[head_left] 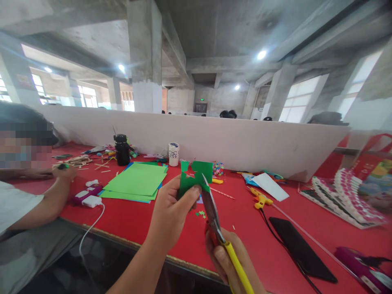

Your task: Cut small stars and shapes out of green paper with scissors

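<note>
My left hand [171,212] pinches a piece of green paper [196,176] with a star-shaped hole cut in its top edge, held upright above the red table [131,220]. Scissors [214,216] with yellow handles are gripped in my right hand [226,257], low in the view. Their blades point up and meet the paper's lower right edge. Small green star scraps [201,213] lie on the table just below the paper.
A stack of green sheets [134,181] lies to the left. A black bottle [122,150] and white cup [173,154] stand near a white partition [245,143]. A yellow glue gun [260,200], white paper [271,185] and black phone [300,249] lie right. Another person sits at left.
</note>
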Tool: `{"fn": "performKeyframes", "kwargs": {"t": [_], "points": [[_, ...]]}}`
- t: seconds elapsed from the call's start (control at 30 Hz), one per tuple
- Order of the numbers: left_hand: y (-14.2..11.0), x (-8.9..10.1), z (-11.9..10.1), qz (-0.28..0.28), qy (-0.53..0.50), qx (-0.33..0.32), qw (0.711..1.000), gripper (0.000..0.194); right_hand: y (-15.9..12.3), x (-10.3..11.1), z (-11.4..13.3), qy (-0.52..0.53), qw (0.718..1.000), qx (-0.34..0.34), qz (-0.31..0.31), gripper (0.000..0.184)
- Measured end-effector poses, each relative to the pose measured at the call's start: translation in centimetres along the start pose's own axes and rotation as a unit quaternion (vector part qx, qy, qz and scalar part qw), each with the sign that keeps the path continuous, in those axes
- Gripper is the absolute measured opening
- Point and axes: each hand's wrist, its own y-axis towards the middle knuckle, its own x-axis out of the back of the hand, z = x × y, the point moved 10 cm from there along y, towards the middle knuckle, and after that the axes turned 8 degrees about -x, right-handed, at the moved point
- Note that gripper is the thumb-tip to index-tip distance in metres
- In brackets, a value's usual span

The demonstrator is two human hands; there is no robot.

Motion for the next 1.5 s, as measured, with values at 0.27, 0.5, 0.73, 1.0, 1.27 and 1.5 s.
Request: {"fn": "performKeyframes", "kwargs": {"t": [0.27, 0.5, 0.73, 1.0, 1.27, 1.5], "points": [[-0.2, -0.3, -0.4, 0.005, -0.012, -0.001, 1.0, 0.011, -0.4, 0.2, 0.1, -0.016, 1.0, 0.004, -0.006, 0.052], [-0.2, -0.2, -0.4, 0.011, 0.0, 0.0, 1.0, 0.012, -0.1, 0.3, 0.1, -0.029, 0.998, 0.053, 0.014, 0.048], [-0.2, -0.2, -0.2, 0.014, 0.002, 0.001, 1.0, 0.013, 0.1, 0.3, 0.0, -0.045, 0.997, 0.054, 0.008, 0.047], [-0.3, -0.1, 0.2, 0.002, -0.044, 0.008, 0.999, 0.011, 0.3, 0.9, 0.2, -0.078, 0.996, 0.045, -0.027, 0.052], [-0.5, -1.0, 2.4, 0.02, -0.243, 0.103, 0.964, 0.005, 0.4, 1.0, -0.3, -0.088, 0.994, 0.009, -0.063, 0.054], [-1.8, -3.2, 3.8, 0.016, -0.411, 0.18, 0.894, 0.008, 0.7, 1.8, -0.7, -0.12, 0.988, 0.008, -0.092, 0.049]]}}
